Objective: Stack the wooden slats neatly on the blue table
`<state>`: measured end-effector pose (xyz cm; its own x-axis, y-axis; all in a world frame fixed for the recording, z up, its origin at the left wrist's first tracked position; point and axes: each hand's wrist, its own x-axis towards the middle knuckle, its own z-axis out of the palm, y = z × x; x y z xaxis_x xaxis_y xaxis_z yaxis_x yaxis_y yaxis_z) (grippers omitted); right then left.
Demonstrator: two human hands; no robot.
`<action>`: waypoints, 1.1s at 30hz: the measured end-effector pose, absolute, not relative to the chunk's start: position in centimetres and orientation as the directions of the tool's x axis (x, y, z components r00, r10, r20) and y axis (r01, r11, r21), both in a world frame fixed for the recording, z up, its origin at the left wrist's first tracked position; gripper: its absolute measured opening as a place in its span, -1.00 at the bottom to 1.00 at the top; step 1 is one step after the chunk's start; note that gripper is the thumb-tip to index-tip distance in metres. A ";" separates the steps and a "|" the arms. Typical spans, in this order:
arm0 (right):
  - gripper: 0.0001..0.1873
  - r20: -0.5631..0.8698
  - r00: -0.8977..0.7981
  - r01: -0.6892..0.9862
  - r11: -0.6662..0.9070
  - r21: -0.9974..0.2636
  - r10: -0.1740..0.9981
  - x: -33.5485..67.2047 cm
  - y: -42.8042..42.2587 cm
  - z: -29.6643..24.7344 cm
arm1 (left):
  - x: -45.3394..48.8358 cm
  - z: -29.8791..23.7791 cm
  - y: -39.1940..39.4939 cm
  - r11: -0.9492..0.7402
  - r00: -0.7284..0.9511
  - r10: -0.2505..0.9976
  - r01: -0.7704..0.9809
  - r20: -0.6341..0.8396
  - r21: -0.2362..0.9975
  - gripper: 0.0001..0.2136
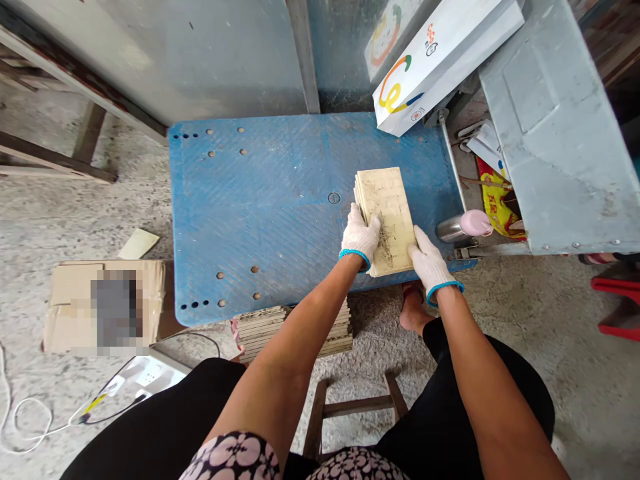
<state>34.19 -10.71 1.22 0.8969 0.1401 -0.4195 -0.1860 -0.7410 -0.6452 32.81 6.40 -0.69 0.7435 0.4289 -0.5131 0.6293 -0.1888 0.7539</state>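
A stack of cream-coloured flat rectangular boards (387, 200), with dark specks on the top one, stands over the right part of the blue platform (270, 220). My left hand (361, 235), in a white knitted glove with a blue cuff, grips the stack's left side, thumb over the top edge. On the opposite side my right hand (430, 261), gloved the same way, presses against the lower right edge. Both sets of fingers are partly hidden by the boards. Below the platform's front edge, more stacked boards (337, 333) show behind my left forearm.
A white paper bag (430, 73) stands at the back right, beside a grey metal surface (550, 127). A steel bottle with a pink lid (475, 224) is at the right edge. On the left floor are a cardboard box (75, 293) and a power strip (150, 373) with cables.
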 end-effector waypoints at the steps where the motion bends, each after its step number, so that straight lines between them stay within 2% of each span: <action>1: -0.35 -0.426 0.894 -0.192 -0.744 -0.640 0.136 34.2 -10.6 1.5 | 32.9 -0.9 6.3 -0.188 0.746 0.424 0.627 -0.513 0.756 -0.27; 14: -0.36 -0.433 0.889 -0.199 -0.728 -0.656 0.147 34.4 -10.4 1.5 | 32.9 -0.7 6.2 -0.224 0.741 0.403 0.649 -0.537 0.727 -0.33; 20: -0.33 -0.436 0.898 -0.236 -0.772 -0.590 0.059 34.3 -10.1 1.9 | 31.9 -0.7 6.3 -0.149 0.725 0.443 0.640 -0.527 0.754 -0.32; 24: -0.31 -0.380 0.925 -0.263 -0.774 -0.576 -0.031 34.4 -11.2 1.6 | 28.9 0.4 6.1 -0.096 0.658 0.506 0.686 -0.558 0.722 -0.31; 27: -0.30 -0.307 0.951 -0.232 -0.750 -0.619 -0.041 34.3 -12.2 0.8 | 25.3 1.8 5.3 -0.067 0.646 0.514 0.687 -0.565 0.724 -0.36; 30: -0.28 -0.253 0.968 -0.178 -0.732 -0.657 -0.008 33.8 -13.0 0.6 | 20.8 3.2 3.7 -0.067 0.680 0.478 0.659 -0.555 0.749 -0.42; 33: -0.28 -0.235 0.972 -0.149 -0.742 -0.654 0.012 33.1 -13.4 1.6 | 15.9 3.9 1.9 -0.036 0.681 0.391 0.683 -0.619 0.729 -0.47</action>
<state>33.09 -13.37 1.60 0.9719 0.0119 -0.2352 -0.1492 -0.7417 -0.6539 15.88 1.90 3.87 0.6813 0.3914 -0.6186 0.6831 -0.0362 0.7294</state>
